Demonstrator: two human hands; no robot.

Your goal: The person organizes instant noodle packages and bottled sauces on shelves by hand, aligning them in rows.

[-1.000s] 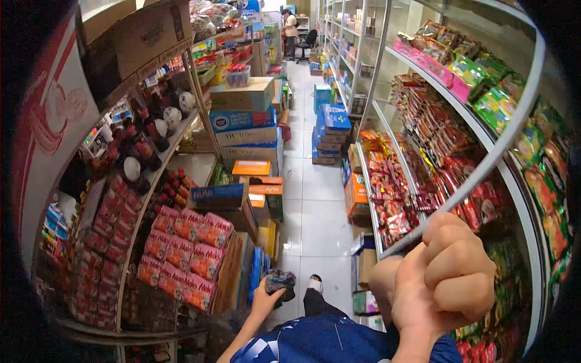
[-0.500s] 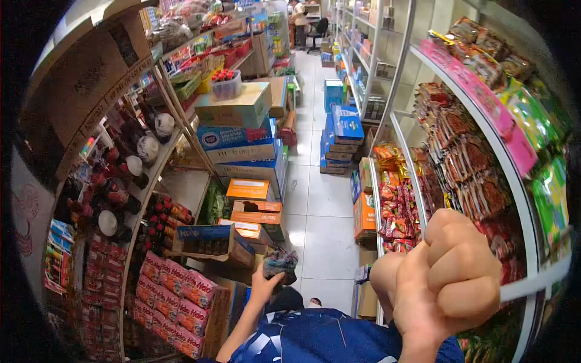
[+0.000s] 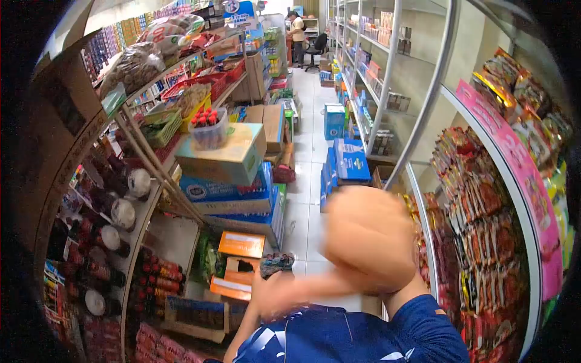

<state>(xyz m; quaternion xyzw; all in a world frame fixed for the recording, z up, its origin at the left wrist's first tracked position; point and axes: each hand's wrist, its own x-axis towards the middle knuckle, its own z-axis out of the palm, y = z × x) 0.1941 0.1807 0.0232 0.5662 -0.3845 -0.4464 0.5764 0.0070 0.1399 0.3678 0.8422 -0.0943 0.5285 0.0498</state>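
Observation:
My left hand (image 3: pixel 264 291) is low in the middle, fingers wrapped round a dark, crumpled bundle that looks like a cloth (image 3: pixel 278 264). Orange cartons (image 3: pixel 241 244) stand just left of it. My right hand (image 3: pixel 370 239) is raised in front of me as a closed fist, smeared by motion. A blurred skin-toned streak reaches from the fist toward my left hand; I cannot tell what the fist holds. Behind the fist is the right-hand shelf with hanging snack packets (image 3: pixel 475 206).
Stacked blue cartons (image 3: pixel 233 202) and a tub of red-capped bottles (image 3: pixel 207 128) line the left of a tiled aisle (image 3: pixel 308 157). More blue boxes (image 3: pixel 351 160) sit on the right. Glass-fronted shelving (image 3: pixel 417 78) runs along that side. A person (image 3: pixel 296 36) stands at the far end.
My right fist has swung left across the front of me, and the white strip extending from it is out of sight. My left hand still holds the bundle. The view has tipped upward.

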